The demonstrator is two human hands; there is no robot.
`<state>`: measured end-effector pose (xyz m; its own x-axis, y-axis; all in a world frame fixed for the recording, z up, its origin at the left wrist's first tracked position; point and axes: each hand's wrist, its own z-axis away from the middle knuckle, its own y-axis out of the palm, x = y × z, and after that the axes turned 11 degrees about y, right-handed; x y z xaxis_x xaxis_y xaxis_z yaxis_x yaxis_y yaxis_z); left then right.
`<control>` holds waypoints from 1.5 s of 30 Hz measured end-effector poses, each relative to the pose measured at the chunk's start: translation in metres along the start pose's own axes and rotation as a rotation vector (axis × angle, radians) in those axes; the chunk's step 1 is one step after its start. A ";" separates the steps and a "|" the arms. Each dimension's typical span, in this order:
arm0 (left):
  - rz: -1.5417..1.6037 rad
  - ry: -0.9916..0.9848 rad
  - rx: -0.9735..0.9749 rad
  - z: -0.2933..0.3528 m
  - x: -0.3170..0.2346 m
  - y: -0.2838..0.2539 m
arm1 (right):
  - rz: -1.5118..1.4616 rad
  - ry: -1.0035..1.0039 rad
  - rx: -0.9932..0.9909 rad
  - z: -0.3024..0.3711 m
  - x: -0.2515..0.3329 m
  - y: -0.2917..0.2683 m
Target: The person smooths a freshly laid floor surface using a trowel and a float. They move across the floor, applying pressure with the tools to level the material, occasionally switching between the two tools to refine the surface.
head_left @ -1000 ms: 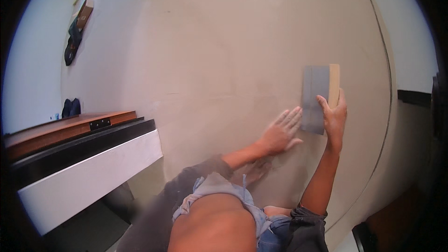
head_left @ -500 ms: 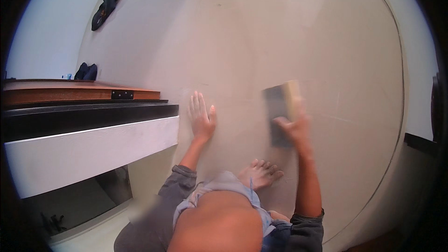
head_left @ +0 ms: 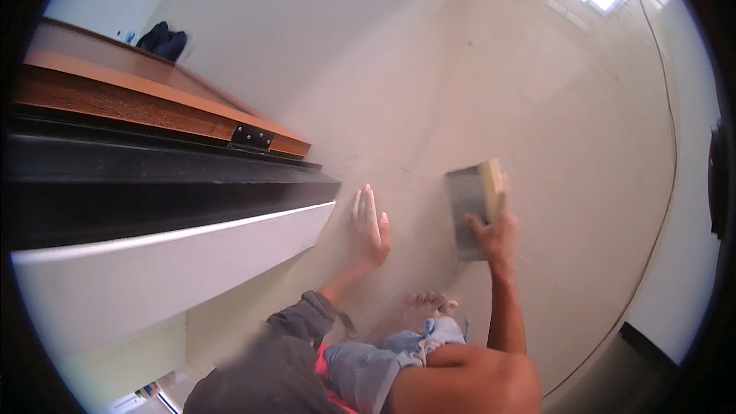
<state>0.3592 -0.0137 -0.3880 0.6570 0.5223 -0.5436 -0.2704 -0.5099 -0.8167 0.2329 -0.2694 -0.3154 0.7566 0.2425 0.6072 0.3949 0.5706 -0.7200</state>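
Observation:
My right hand (head_left: 498, 241) is wrapped round a rectangular block (head_left: 465, 203) with a dark grey broad face and a yellowish side. The thumb lies across the grey face while the other fingers are along the yellowish side. Slight blur makes it unclear whether the block touches the beige floor (head_left: 552, 153). My left hand (head_left: 372, 230) is at the floor beside the end of the low wall, its fingers stretched out and nothing in it. A bare foot (head_left: 431, 305) shows below and between my hands.
A brown door (head_left: 287, 138) with a black hinge (head_left: 251, 138) stands at the left, above a black frame (head_left: 169, 195) and a white wall end (head_left: 184, 268). Dark cloth or bags (head_left: 163, 41) lie farther back. A thin dark line (head_left: 668, 107) curves along the right.
The whole view has shifted and turned, so the door and frame appear larger. My left hand has turned more edge-on. The block stays in my right hand, lower in the picture.

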 end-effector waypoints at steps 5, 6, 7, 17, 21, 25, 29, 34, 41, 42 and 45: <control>0.109 -0.015 -0.057 0.002 -0.003 -0.006 | -0.038 0.005 0.142 -0.043 0.063 0.046; 0.129 -0.007 -0.066 0.000 -0.004 -0.004 | 0.175 -0.165 0.181 -0.034 0.074 0.059; 0.130 -0.006 -0.075 0.000 -0.003 -0.007 | 0.206 -0.179 0.243 -0.034 0.097 0.063; 0.107 -0.007 -0.103 0.003 0.001 -0.007 | 0.209 -0.249 0.374 -0.093 0.160 0.065; 0.103 0.002 -0.112 0.004 0.000 -0.009 | 0.506 -0.411 0.384 -0.079 0.162 0.070; 0.086 -0.027 -0.122 0.002 -0.001 -0.009 | 0.261 -0.298 0.413 -0.092 0.151 0.065; 0.103 -0.041 -0.141 0.003 -0.003 -0.007 | 0.400 -0.432 0.350 -0.067 0.136 0.064; 0.123 -0.074 -0.126 0.006 -0.003 -0.006 | -0.067 0.052 0.089 -0.087 0.071 -0.003; 0.096 -0.029 -0.107 0.002 0.000 0.001 | -0.463 0.387 -0.117 -0.015 -0.120 -0.114; 0.087 -0.028 -0.103 0.003 0.003 0.001 | -0.483 0.435 -0.167 -0.006 -0.137 -0.122; 0.046 -0.030 -0.075 0.003 0.000 -0.001 | -0.620 0.428 -0.210 0.014 -0.130 -0.108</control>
<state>0.3571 -0.0109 -0.3879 0.6235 0.5165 -0.5869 -0.2460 -0.5830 -0.7743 0.0847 -0.3511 -0.3115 0.4839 -0.4204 0.7675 0.8693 0.3322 -0.3661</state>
